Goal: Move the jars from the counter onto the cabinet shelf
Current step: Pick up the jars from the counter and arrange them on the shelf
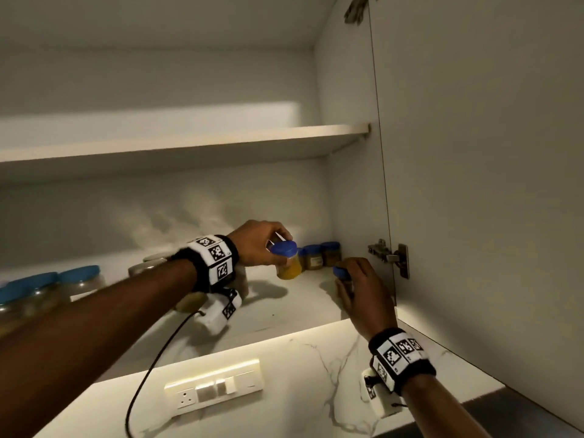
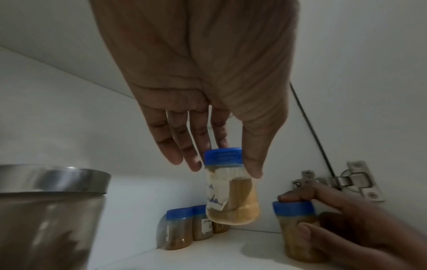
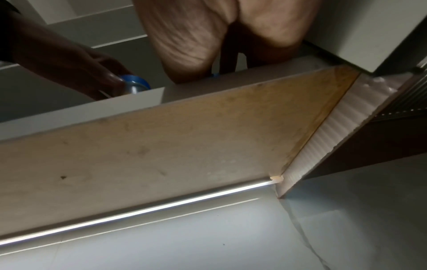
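Note:
My left hand (image 1: pixel 268 245) pinches the blue lid of a small jar of yellow powder (image 1: pixel 288 264), which hangs tilted above the cabinet shelf (image 1: pixel 284 308); the left wrist view shows the same jar (image 2: pixel 233 197) with a handwritten label, held by thumb and fingers (image 2: pixel 253 164). My right hand (image 1: pixel 354 282) grips a second blue-lidded jar (image 1: pixel 343 276) that stands on the shelf near the right wall, seen too in the left wrist view as a brownish jar (image 2: pixel 293 224). Three more blue-lidded jars (image 1: pixel 319 255) stand in the back right corner.
Larger blue-lidded jars (image 1: pixel 47 289) line the shelf's left side, and a steel-lidded container (image 2: pixel 50 182) stands close to my left wrist. The open cabinet door (image 1: pixel 489 184) with its hinge (image 1: pixel 388 256) is on the right. An upper shelf (image 1: pixel 189 143) spans above.

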### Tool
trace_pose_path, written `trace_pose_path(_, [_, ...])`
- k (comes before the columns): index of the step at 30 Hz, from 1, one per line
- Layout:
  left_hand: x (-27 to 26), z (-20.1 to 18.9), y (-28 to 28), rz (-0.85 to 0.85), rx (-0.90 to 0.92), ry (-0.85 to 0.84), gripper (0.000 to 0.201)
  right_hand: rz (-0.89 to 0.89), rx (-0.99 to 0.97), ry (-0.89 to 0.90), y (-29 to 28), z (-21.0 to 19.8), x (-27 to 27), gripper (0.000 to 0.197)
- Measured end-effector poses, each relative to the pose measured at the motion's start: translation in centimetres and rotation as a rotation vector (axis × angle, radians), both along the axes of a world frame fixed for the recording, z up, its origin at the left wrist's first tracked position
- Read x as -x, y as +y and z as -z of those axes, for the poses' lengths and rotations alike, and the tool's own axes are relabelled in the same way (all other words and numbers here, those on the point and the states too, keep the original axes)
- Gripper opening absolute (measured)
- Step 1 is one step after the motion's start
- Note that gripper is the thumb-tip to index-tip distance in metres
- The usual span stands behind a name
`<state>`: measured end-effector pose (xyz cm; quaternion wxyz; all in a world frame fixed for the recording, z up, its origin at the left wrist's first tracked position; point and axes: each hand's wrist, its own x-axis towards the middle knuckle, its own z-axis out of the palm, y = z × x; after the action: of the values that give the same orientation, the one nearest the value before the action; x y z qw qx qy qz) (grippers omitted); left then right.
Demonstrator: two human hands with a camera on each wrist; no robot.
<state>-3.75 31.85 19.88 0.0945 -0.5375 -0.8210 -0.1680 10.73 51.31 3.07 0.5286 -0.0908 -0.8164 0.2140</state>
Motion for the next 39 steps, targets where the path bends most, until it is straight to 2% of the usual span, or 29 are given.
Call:
trace_pose_path(6, [2.8,0.3,9.6,-0.060,0.221,0.124,0.058,-0.002,-0.021,-0.029,1.1,0.5,0.1,0.029])
trace_pose_path(12, [4.6,2.8,15.7,-0.071,0.282,0.251,0.065,0.050,-0.023,-0.042,1.1,1.0,0.7,0.030])
trace_pose_path(17, [4.9,2.1,16.3,-0.029,0.333,0.346,0.071,0.077,-0.047,-0.037,1.1,1.2,0.6,0.028])
trace_pose_path(22, [4.7,1.5,16.3,0.011,0.359,0.449,0.040,0.098,-0.053,-0.007,1.3,1.6,0.9,0.029])
trace_pose_path(25, [4.4,2.5,17.5,0.017,0.302,0.467,0.035,0.097,-0.041,-0.008,1.5,1.9,1.2,0.031])
trace_pose_path(29, [3.6,3.0,19.4,0.016,0.269,0.413,0.025,0.098,-0.049,-0.014,1.8,1.9,1.3,0.031])
trace_pose_path(34, [3.9,3.2,21.0,-0.037,0.278,0.387,0.038,0.066,-0.026,-0.037,1.5,1.6,1.0,0.033])
trace_pose_path(39, [3.9,3.1,20.8,-0.085,0.336,0.396,0.042,0.044,-0.010,-0.040,1.3,1.4,0.9,0.032])
